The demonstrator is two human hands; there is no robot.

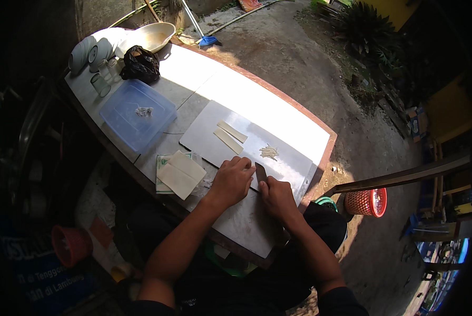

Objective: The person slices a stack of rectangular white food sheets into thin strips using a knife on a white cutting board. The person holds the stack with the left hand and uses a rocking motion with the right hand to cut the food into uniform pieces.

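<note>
My right hand grips a knife with a dark, broad blade, held at the near edge of a smooth grey board. Just left of the blade, my left hand rests with bent fingers on the board's near edge; what lies beneath its fingertips is hidden. Beyond the hands, two flat pale strips, apparently dough, lie side by side. To their right is a small heap of thin cut pale strips. Left of my left hand, pale square sheets rest on a green-and-white packet.
On the tiled table, a translucent blue plastic lid or box bears a crumpled scrap. Behind it are drinking glasses, a black plastic bag, bowls and a metal basin. A red basket stands beyond the table's right end.
</note>
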